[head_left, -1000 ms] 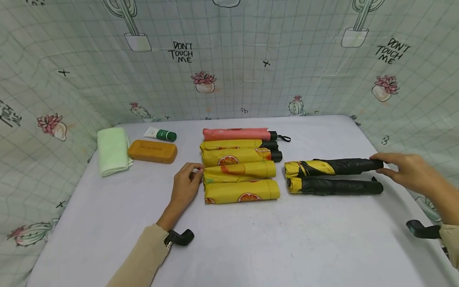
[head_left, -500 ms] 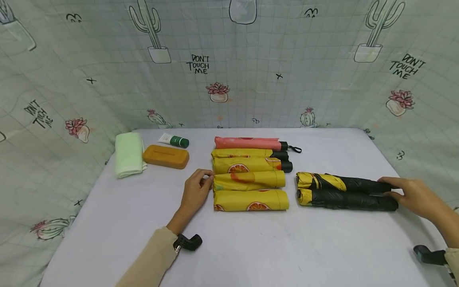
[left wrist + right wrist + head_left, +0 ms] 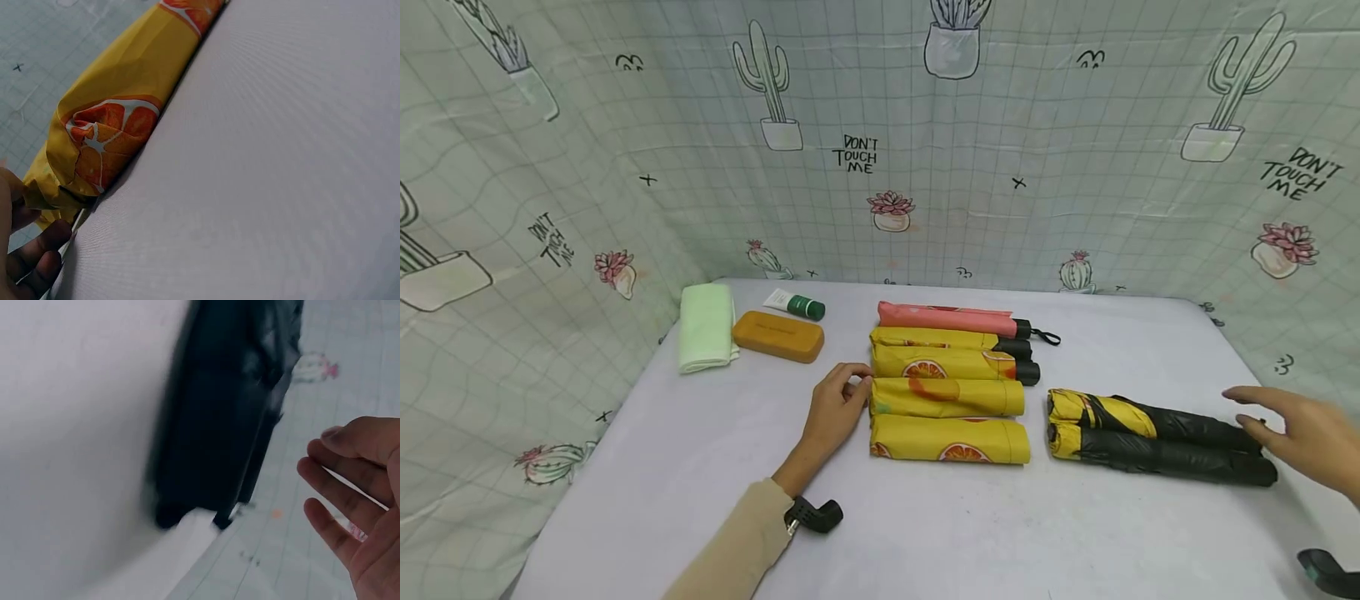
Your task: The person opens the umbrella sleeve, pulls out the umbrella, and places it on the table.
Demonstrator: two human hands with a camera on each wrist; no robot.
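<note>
Several folded umbrellas lie side by side in the head view. My left hand [image 3: 837, 408] pinches the left end of a yellow umbrella [image 3: 947, 397] in its sleeve. Just in front of it is another sleeved yellow umbrella [image 3: 955, 440] with orange slices, also seen close up as an umbrella with orange slices [image 3: 119, 131] in the left wrist view. My right hand [image 3: 1303, 433] hovers with spread fingers off the handle ends of two black-and-yellow umbrellas, the rear one [image 3: 1195, 425] touching the front one [image 3: 1180, 454]. Nothing is between the right fingers [image 3: 337, 537] in the right wrist view.
Behind the sleeved pair lie two yellow umbrellas with black handles [image 3: 1027, 372] and a pink umbrella [image 3: 947, 316] with a strap. A green cloth [image 3: 706, 327], an orange case [image 3: 778, 335] and a green-capped tube [image 3: 795, 304] are at the back left. Patterned curtains surround the white table [image 3: 1000, 533].
My right hand has brought the rear black-and-yellow umbrella against the front one and let go, moving off right. My left hand stays at the yellow umbrella's end. The head view has shifted.
</note>
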